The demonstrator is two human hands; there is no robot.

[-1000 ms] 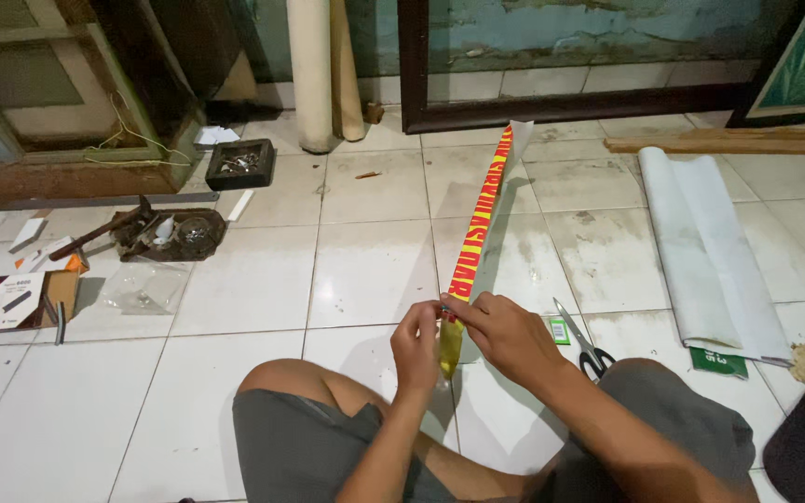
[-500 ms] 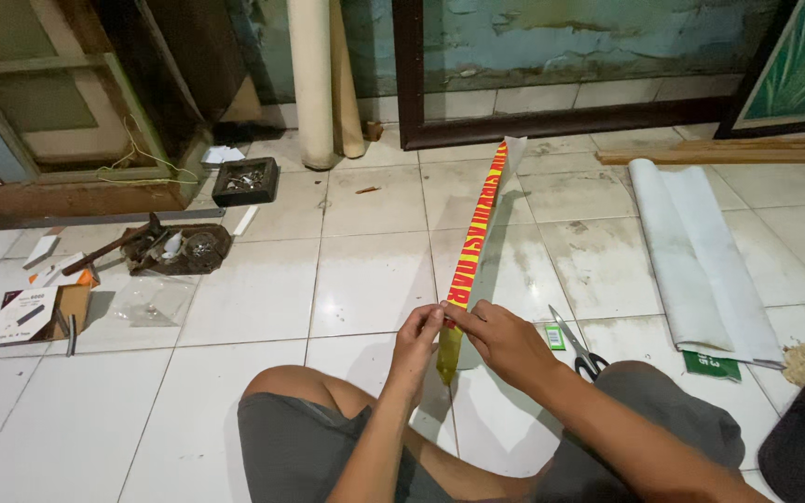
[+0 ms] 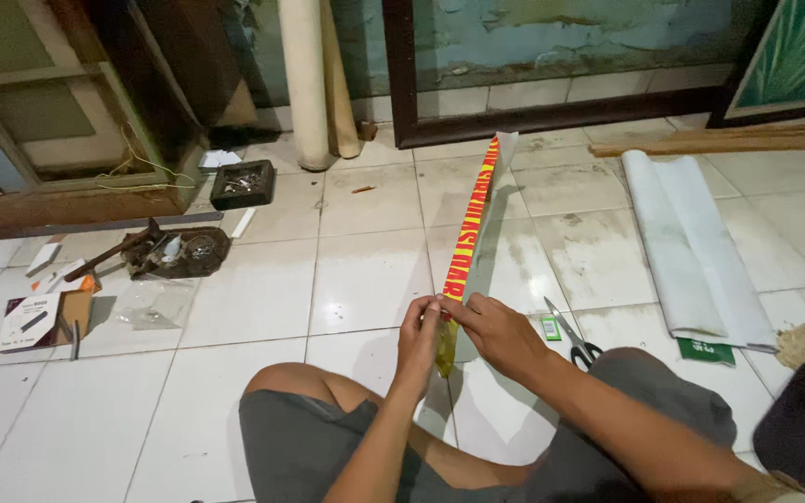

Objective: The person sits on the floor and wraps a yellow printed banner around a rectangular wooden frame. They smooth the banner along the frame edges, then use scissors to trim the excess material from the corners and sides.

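Note:
I sit on a white tiled floor with a long narrow strip (image 3: 473, 219) stretching away from me; its face is red with yellow letters and its other side is pale grey. Both hands pinch its near end above my knees. My left hand (image 3: 418, 337) grips the strip's left edge, my right hand (image 3: 491, 331) folds over it from the right. A yellowish translucent piece hangs from the strip just below my fingers.
Scissors (image 3: 572, 336) and a small green item lie right of my hands. A white rolled sheet (image 3: 687, 247) lies further right. At left are a metal tool (image 3: 171, 250), a dark tray (image 3: 242, 183), small boxes (image 3: 32, 319) and a plastic bag. Framed panels stand behind.
The view has shifted a little and the strip's far end now points more upright in the picture. Both hands stay gripping the near end.

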